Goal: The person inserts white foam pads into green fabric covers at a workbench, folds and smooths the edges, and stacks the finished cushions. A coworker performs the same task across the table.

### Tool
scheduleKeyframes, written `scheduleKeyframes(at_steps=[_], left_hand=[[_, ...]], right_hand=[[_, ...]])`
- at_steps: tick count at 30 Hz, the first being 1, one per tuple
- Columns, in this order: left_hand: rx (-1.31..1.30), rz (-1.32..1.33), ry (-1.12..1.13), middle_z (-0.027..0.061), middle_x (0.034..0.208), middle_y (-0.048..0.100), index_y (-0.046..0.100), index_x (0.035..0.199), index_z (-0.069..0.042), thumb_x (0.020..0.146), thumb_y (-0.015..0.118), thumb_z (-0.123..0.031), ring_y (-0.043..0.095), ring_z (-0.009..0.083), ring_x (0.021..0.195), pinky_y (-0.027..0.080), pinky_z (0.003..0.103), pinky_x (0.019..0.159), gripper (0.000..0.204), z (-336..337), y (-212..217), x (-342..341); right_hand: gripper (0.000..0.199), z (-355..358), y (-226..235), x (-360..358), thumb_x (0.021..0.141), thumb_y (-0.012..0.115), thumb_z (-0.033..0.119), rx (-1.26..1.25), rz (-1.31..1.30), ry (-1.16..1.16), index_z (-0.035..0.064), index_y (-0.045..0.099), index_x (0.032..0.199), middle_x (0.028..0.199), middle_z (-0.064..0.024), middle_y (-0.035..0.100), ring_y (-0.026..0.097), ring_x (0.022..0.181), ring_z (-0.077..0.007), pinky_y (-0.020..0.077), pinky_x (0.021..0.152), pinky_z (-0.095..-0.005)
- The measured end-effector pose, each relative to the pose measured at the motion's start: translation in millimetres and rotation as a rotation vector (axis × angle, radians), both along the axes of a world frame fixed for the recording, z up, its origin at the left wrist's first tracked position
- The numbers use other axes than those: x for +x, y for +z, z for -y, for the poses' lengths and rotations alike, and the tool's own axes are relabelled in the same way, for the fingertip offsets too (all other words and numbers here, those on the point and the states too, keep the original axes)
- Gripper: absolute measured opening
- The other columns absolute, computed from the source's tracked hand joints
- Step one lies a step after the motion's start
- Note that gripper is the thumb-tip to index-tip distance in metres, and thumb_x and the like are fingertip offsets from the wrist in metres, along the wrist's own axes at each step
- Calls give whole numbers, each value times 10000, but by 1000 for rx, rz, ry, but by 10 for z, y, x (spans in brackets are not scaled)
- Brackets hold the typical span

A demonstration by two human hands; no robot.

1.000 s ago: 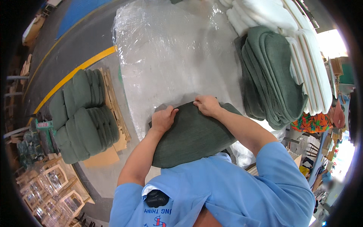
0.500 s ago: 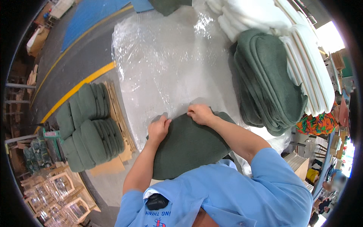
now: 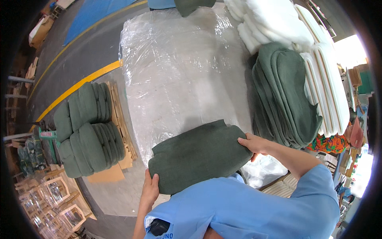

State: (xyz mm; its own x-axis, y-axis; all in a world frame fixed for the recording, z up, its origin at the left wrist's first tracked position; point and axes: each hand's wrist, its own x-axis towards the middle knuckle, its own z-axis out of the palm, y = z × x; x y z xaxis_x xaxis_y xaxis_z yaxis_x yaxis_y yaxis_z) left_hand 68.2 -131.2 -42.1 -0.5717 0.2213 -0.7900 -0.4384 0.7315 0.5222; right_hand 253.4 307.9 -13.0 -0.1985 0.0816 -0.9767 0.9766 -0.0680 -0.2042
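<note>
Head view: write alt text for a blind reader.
A person's left hand and right hand grip opposite ends of a dark green fabric cushion cover over a plastic-wrapped table; a stack of matching green covers lies to the right.

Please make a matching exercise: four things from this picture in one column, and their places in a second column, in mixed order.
1. green cushion cover
2. white foam pads
3. stack of green covers
4. stuffed green cushions

a. on the floor pallet, left
b. held at both ends by the left hand and right hand
c. far right of the table
d. right of the table, near

Pairs: 1-b, 2-c, 3-d, 4-a
</note>
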Motion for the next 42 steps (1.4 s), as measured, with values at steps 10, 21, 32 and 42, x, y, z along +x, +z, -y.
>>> scheduleKeyframes(at_steps=[10, 21, 32, 42], left_hand=[[-249, 38, -229, 362, 1243, 657, 552, 1305, 121, 1121, 442, -326, 633, 486, 1201, 481, 481, 1023, 496, -310, -439, -551], [-390, 84, -329, 374, 1129, 667, 620, 1137, 96, 1132, 368, -411, 615, 539, 1136, 474, 538, 982, 567, -447, -807, -835], [-327, -13, -307, 335, 1159, 681, 659, 1137, 63, 1141, 304, -393, 618, 516, 1151, 471, 536, 991, 578, -379, -939, -681], [-206, -422, -239, 294, 1141, 699, 669, 1141, -2, 1131, 296, -454, 630, 500, 1126, 473, 540, 964, 587, -665, -477, -684]], right_hand=[[675, -160, -761, -461, 1098, 439, 472, 327, 93, 426, -152, 669, 1212, 1279, -381, 646, 667, 1167, -499, 532, 982, -541], [586, -235, -1083, -608, 1117, 388, 444, 342, 111, 464, -71, 642, 1236, 1254, -336, 663, 602, 1245, -491, 458, 1065, -530], [489, -52, -1145, -356, 1121, 414, 387, 548, -101, 402, -47, 625, 1038, 1061, -341, 686, 636, 1079, -531, 473, 926, -565], [645, 145, -1317, 248, 1120, 389, 524, 746, -400, -116, -58, 667, 1101, 1106, -269, 713, 659, 1077, -442, 476, 965, -491]])
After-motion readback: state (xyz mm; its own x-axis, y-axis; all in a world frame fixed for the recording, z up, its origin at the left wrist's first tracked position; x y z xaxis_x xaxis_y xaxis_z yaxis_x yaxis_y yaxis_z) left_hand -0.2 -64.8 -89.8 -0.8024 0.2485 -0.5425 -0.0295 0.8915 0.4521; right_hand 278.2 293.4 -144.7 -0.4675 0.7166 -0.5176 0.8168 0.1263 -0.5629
